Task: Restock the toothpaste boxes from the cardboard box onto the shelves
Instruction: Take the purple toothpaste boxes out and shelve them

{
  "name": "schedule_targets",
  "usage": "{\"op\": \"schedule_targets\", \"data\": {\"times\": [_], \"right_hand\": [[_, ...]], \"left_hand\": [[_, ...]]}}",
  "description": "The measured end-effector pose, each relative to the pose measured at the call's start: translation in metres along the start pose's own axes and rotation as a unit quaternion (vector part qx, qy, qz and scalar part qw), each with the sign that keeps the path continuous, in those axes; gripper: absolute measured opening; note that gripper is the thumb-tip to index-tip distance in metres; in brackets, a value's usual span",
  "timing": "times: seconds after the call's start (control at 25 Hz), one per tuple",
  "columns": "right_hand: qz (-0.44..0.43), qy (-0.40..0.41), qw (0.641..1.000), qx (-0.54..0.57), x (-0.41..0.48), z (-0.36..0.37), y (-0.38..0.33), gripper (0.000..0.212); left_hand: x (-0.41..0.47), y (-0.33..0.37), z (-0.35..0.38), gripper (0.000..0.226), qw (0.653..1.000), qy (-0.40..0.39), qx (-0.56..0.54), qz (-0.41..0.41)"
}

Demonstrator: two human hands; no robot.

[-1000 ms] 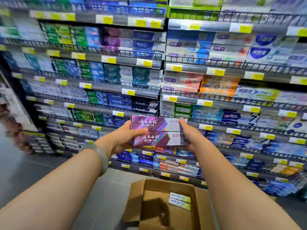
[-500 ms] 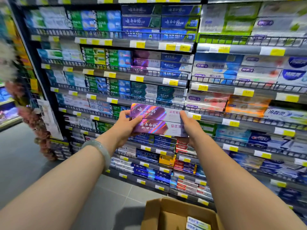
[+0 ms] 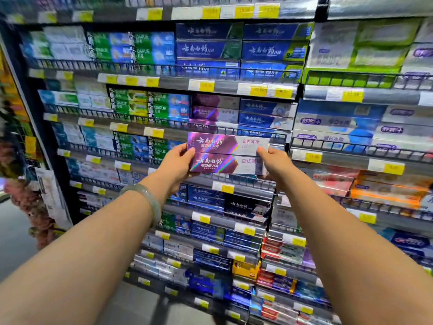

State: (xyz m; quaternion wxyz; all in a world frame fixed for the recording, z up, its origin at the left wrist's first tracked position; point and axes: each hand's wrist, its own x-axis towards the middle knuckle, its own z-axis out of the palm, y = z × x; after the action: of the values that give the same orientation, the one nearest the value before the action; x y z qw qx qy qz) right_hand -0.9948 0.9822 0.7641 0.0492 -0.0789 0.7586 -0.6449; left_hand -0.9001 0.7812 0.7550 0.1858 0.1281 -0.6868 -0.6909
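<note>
Toothpaste boxes (image 3: 227, 153): two long purple holographic cartons with white right ends, stacked one on the other, flat faces toward the camera. Head view only. They sit at centre frame, held up in the air in front of the shelving (image 3: 243, 184), not resting on any shelf.

Left hand (image 3: 174, 164) at 9 o'clock of the stack, fingers curled around the left end, thumb over the front face of the upper carton. Right hand (image 3: 273, 163) at 3 o'clock, fingers closed on the right end, thumb on the front edge. Both hands clamp the pair between them. Pale green jade-like bangle (image 3: 146, 201) on the left wrist.

At 12 o'clock of the held pair, behind a wire rail, a row of matching purple cartons (image 3: 214, 112) stands on a shelf; dark blue cartons (image 3: 264, 113) just beside them at 3 o'clock, green-and-blue cartons (image 3: 150, 104) at 9 o'clock. Yellow price tags (image 3: 206, 86) run along every shelf edge. Orange cartons (image 3: 386, 191) at 4 o'clock of the stack, well apart. Grey tiled floor (image 3: 18, 242) at 8 o'clock of frame. Edges of the view are blurred; small print is unreadable.
</note>
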Motion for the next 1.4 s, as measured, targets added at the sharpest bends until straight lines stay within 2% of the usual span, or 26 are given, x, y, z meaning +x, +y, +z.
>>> {"op": "schedule_targets", "data": {"times": [0.16, 0.36, 0.4, 0.6, 0.8, 0.92, 1.04, 1.12, 1.28, 1.4], "right_hand": [[-0.007, 0.011, 0.999, -0.030, 0.031, 0.028, -0.007, 0.035], [-0.027, 0.017, 0.999, 0.040, 0.075, 0.069, -0.023, 0.010], [-0.030, 0.028, 0.997, 0.060, 0.085, 0.077, -0.024, 0.011], [-0.043, 0.146, 0.987, 0.050, 0.139, 0.115, -0.028, 0.033], [-0.032, 0.209, 0.977, 0.014, 0.157, 0.132, -0.037, 0.032], [-0.047, 0.235, 0.971, -0.022, 0.165, 0.134, -0.043, 0.039], [-0.062, 0.238, 0.968, -0.040, 0.172, 0.137, -0.051, 0.035], [-0.072, 0.238, 0.967, -0.060, 0.181, 0.136, -0.053, 0.037], [-0.075, 0.231, 0.967, -0.080, 0.198, 0.133, -0.058, 0.039], [-0.060, 0.237, 0.965, -0.096, 0.208, 0.129, -0.058, 0.029]], "left_hand": [[0.047, 0.002, -0.022, 0.034, 0.998, 0.040, 0.028, 0.036], [0.118, 0.009, -0.045, 0.034, 0.995, 0.071, -0.014, 0.062], [0.133, 0.010, -0.049, 0.030, 0.995, 0.073, -0.021, 0.063], [0.212, 0.014, -0.064, 0.018, 0.996, 0.034, 0.017, 0.079], [0.262, 0.009, -0.054, 0.030, 0.998, -0.022, 0.010, 0.056], [0.273, 0.008, -0.039, 0.029, 0.998, -0.015, -0.001, 0.055], [0.267, 0.011, -0.026, 0.042, 0.994, 0.059, 0.052, 0.079], [0.267, 0.013, -0.020, 0.047, 0.992, 0.078, 0.074, 0.067], [0.280, 0.014, -0.016, 0.047, 0.995, 0.033, 0.074, 0.065], [0.284, 0.019, -0.010, 0.047, 0.997, 0.030, 0.058, 0.045]]}}
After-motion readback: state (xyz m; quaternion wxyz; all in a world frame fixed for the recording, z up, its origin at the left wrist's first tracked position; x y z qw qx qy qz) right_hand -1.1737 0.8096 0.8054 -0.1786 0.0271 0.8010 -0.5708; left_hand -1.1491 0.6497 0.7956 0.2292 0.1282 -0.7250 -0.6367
